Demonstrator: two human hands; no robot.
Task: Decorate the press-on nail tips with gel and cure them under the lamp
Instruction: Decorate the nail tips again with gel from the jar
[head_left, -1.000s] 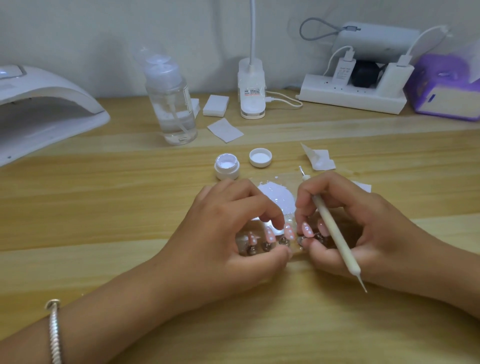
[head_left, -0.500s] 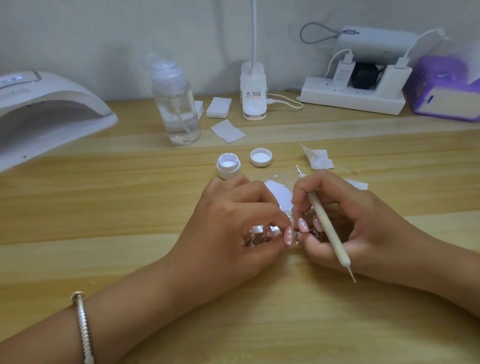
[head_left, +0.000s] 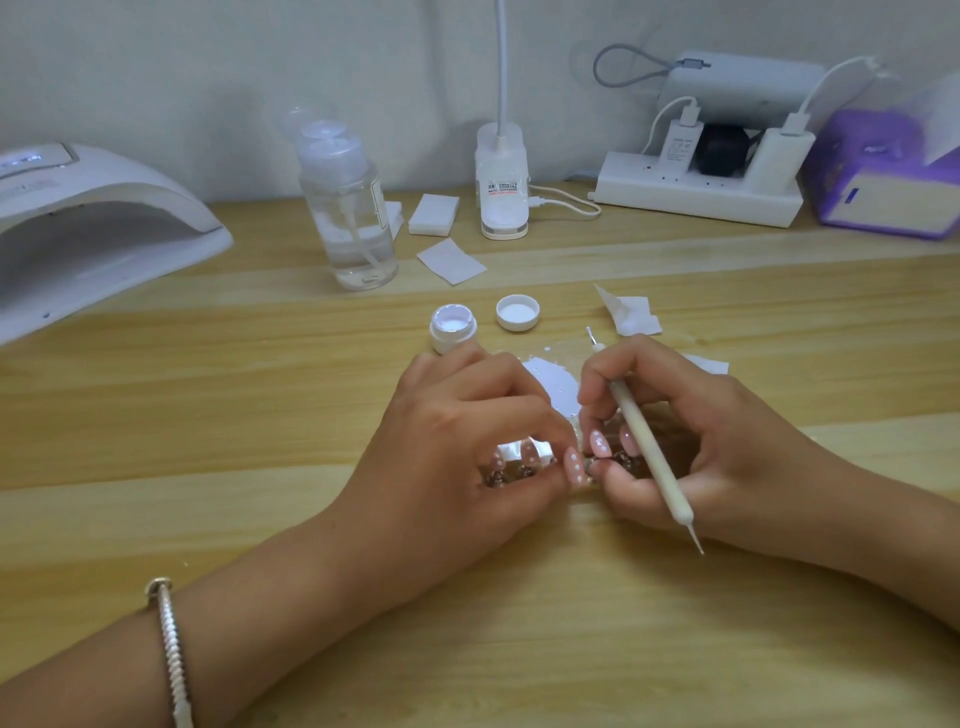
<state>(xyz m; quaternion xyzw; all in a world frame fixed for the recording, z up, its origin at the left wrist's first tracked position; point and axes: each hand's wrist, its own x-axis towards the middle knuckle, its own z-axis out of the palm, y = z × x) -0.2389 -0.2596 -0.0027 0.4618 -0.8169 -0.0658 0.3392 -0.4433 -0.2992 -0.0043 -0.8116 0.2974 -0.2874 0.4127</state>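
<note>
Several pink press-on nail tips (head_left: 600, 445) with white dots stand in a row on small metal holders, on a clear sheet smeared with white gel (head_left: 553, 382). My left hand (head_left: 462, 441) curls its fingers around the left end of the row. My right hand (head_left: 691, 441) pinches the right end with thumb and forefinger and also holds a white dotting tool (head_left: 644, 441), its lower tip pointing toward me. The open white gel jar (head_left: 453, 328) and its cap (head_left: 517, 313) lie just beyond. The white curing lamp (head_left: 98, 228) sits at far left.
A clear pump bottle (head_left: 349, 208), white pads (head_left: 434, 214), a desk lamp base (head_left: 502, 182), a power strip with chargers (head_left: 698, 192) and a purple tissue box (head_left: 888, 176) line the back of the wooden table (head_left: 208, 415). Crumpled wipes (head_left: 631, 314) lie beside my right hand.
Both hands have closed in on the row of nail tips; the fingers now cover more of the holders. The view has shifted slightly downward and right.
</note>
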